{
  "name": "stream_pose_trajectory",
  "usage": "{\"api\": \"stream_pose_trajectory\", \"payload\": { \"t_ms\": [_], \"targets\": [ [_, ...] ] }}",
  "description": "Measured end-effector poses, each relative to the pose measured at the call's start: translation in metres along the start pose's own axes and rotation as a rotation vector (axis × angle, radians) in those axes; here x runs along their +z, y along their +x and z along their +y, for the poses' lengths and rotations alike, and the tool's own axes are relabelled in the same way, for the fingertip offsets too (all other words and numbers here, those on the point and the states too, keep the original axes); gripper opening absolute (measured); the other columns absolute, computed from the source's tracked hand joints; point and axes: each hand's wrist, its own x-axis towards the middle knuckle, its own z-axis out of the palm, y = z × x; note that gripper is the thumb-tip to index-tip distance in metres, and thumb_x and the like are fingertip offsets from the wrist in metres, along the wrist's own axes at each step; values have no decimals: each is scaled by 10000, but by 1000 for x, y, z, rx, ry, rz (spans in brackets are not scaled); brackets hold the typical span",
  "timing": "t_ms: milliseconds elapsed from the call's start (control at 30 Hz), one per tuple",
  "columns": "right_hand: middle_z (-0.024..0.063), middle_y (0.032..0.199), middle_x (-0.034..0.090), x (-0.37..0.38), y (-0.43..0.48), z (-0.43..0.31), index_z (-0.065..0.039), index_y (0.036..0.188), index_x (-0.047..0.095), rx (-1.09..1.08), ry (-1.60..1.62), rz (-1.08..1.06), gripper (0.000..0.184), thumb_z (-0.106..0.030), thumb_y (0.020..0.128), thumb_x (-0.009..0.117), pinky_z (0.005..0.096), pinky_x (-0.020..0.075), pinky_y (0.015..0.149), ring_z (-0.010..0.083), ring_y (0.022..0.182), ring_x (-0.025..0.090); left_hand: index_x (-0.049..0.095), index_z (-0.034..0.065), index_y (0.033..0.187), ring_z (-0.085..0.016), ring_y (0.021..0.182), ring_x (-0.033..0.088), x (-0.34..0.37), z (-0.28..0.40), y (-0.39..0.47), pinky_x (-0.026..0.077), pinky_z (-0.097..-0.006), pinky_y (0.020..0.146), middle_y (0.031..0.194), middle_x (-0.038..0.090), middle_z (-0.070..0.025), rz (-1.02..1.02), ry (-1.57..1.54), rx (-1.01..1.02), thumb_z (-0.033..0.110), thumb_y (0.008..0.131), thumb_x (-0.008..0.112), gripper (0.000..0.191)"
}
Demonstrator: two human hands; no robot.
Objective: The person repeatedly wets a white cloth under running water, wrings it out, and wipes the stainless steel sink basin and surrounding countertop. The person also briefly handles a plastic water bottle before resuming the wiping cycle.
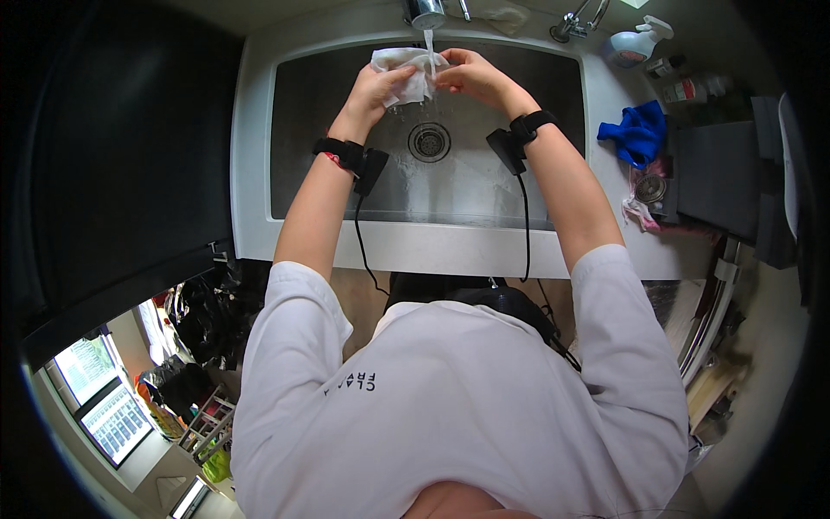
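A wet white cloth is spread between my hands under a stream of water that falls from the faucet. My left hand grips its left side with the thumb on top. At its right edge, my right hand pinches the cloth between thumb and fingers. Drops fall from the cloth into the steel sink. The round drain strainer lies just below the hands in the sink floor.
A second tap and a spray bottle stand at the back right. On the right counter lie a blue cloth, a metal strainer basket and a pink-and-white cloth. Black cables hang from both wrist straps over the sink's front rim.
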Motion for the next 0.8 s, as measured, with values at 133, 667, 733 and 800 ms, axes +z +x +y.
{"api": "stream_pose_trajectory", "payload": {
  "t_ms": [133,667,733,800],
  "targets": [
    [10,890,647,-11,-11,-6,-37,1079,597,-31,-128,99,329,-231,828,683,182,412,615,57,720,564,573,-8,1124,-181,915,620,9,-3,5,509,-311,804,1044,632,-79,-38,-3,-6,93,820,686,340],
    [5,897,640,4,-20,-19,-42,1103,611,66,188,72,300,-258,895,625,187,455,672,73,799,608,535,20,1175,-197,985,609,2,25,-12,517,-346,841,1102,607,-75,-14,-74,-64,98,885,590,306],
    [3,899,633,9,-16,-21,-44,1105,606,58,196,82,298,-262,902,614,187,455,672,70,789,598,519,44,1198,-212,994,611,-2,30,-16,541,-371,805,1111,603,-77,32,-111,-104,128,904,556,307],
    [0,897,624,11,-12,-23,-46,1108,602,27,200,64,297,-267,910,603,187,453,674,65,778,583,511,54,1208,-214,991,612,-5,34,-20,547,-372,792,1115,600,-77,68,-103,-98,135,911,543,309]
  ]
}}
